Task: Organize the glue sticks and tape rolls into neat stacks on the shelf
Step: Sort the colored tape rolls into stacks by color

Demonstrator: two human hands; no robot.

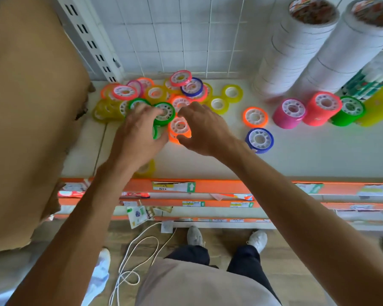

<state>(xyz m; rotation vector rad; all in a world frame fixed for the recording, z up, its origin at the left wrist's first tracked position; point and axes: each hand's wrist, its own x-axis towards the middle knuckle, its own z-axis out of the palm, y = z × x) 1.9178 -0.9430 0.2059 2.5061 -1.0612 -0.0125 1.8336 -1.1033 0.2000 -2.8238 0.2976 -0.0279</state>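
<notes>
The pale shelf (296, 155) stands against a white tiled wall (175, 36). Left hand (137, 138) grips a green roll (164, 113); right hand (203, 129) fingers curl around an orange roll (178, 127).

Loose tape rolls (155, 96) at back-left of the off-white shelf (296, 155): mostly translucent yellow w/ neon orange, pink, green and one blue, all w/ white perforated cores; a green roll (165, 113) and an orange roll (179, 127) sit up front, a single orange roll (255, 117) and a blue roll (259, 140) apart to the right. Right side: stacks in pink (290, 113), coral-red (322, 108), green (348, 110), yellow (379, 104), plus two tall white stacks (296, 47) w/ red-printed tops. Shelf edge strips (230, 187) orange w/ white/green labels; back wall (186, 34) white tile, floor (296, 261) brown wood-grain, cord (131, 261) white.
</notes>
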